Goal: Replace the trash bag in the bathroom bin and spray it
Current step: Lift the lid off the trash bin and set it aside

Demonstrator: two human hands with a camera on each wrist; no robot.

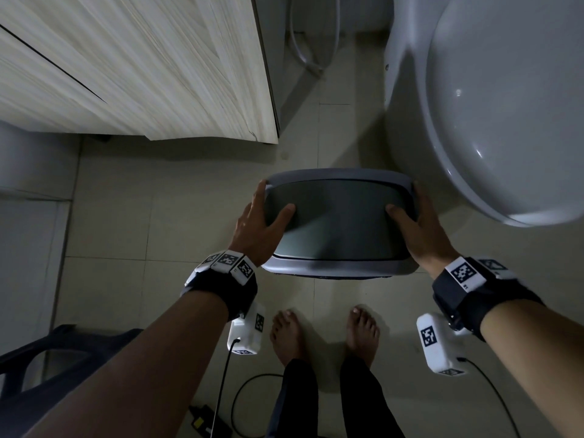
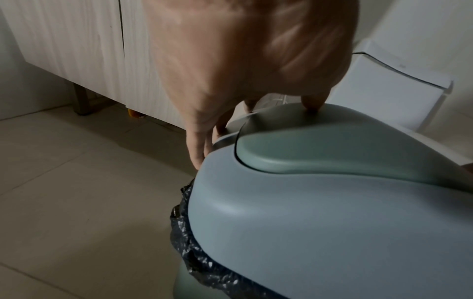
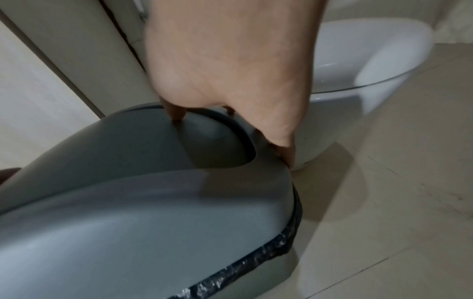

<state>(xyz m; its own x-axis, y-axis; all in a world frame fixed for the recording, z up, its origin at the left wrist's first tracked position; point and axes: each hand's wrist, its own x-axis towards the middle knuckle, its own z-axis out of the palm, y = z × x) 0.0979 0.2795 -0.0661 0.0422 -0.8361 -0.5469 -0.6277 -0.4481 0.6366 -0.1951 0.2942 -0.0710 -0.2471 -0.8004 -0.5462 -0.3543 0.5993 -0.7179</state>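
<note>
Both grips, left hand (image 1: 259, 223) and right hand (image 1: 418, 223), clasp the bin lid (image 1: 336, 222) (black bag (image 2: 189, 250) beneath).

The bin (image 1: 339, 270) stands just beside the toilet (image 1: 493, 121) (tight on its right side); open floor (image 1: 189, 200) lies left, the cabinet (image 1: 142, 74) behind-left.

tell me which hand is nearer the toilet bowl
Right. The right hand grips the bin lid's edge on the side next to the toilet bowl. The left hand grips the lid's opposite edge, on the cabinet side, farther away.
</note>
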